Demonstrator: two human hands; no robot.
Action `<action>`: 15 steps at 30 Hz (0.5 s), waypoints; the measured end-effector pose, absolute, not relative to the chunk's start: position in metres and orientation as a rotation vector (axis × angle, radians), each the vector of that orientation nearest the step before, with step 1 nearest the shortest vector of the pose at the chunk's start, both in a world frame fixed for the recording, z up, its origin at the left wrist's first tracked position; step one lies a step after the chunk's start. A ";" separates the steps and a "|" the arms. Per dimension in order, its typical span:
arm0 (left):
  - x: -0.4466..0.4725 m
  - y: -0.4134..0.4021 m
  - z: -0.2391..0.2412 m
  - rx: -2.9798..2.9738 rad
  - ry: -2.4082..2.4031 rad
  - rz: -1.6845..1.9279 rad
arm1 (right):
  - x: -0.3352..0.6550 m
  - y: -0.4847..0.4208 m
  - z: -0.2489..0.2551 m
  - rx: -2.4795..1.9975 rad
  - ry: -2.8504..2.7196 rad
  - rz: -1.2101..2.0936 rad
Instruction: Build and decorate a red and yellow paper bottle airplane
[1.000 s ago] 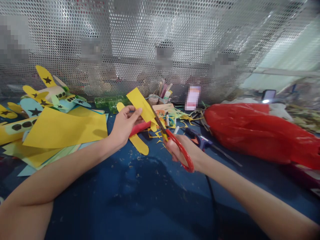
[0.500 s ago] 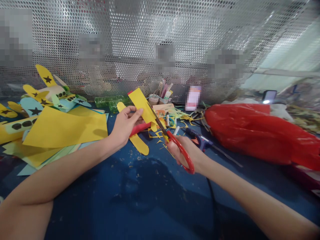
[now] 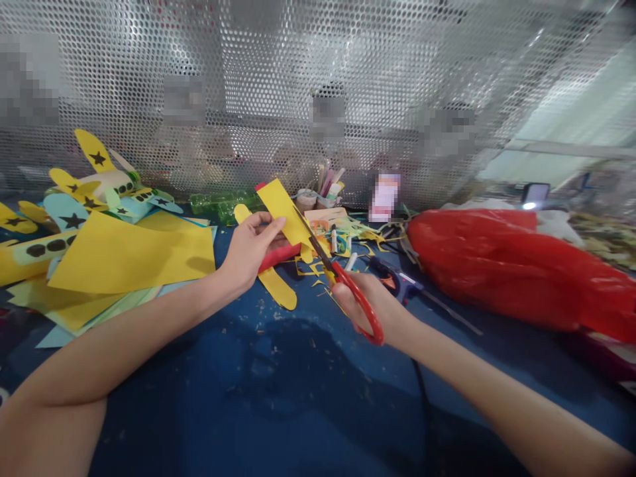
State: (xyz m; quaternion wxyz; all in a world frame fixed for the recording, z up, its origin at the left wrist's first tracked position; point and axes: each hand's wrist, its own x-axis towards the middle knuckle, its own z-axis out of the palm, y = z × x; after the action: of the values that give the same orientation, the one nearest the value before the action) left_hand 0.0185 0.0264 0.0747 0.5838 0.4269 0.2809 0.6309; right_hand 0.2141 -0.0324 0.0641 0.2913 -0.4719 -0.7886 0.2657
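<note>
My left hand pinches a yellow paper strip with a red piece behind it, holding it upright over the blue table. My right hand grips red-handled scissors; their blades run up along the strip's right edge. A cut yellow rounded piece lies on the table below my left hand, and small yellow scraps lie around the scissors.
A large yellow sheet and yellow and light-blue paper aeroplanes lie at the left. A red plastic bag fills the right. A cup of pens, a green bottle and a glue gun stand before a perforated metal screen.
Almost nothing has moved. The scissors' blades have edged slightly further along the yellow strip and the view has shifted a little.
</note>
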 end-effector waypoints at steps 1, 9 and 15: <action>0.018 0.026 0.075 1.003 0.645 1.470 | 0.214 -0.033 0.064 -1.274 -2.089 0.746; 0.015 0.029 0.075 1.040 0.624 1.482 | 0.217 -0.033 0.067 -1.293 -2.156 0.903; 0.017 0.028 0.073 1.057 0.614 1.442 | 0.218 -0.028 0.066 -1.143 -2.266 0.781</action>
State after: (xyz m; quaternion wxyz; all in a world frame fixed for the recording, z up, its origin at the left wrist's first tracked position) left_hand 0.0166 0.0278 0.0726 0.5858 0.4531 0.2633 0.6182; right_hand 0.2176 -0.0280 0.0655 0.2407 -0.4177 -0.8283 0.2854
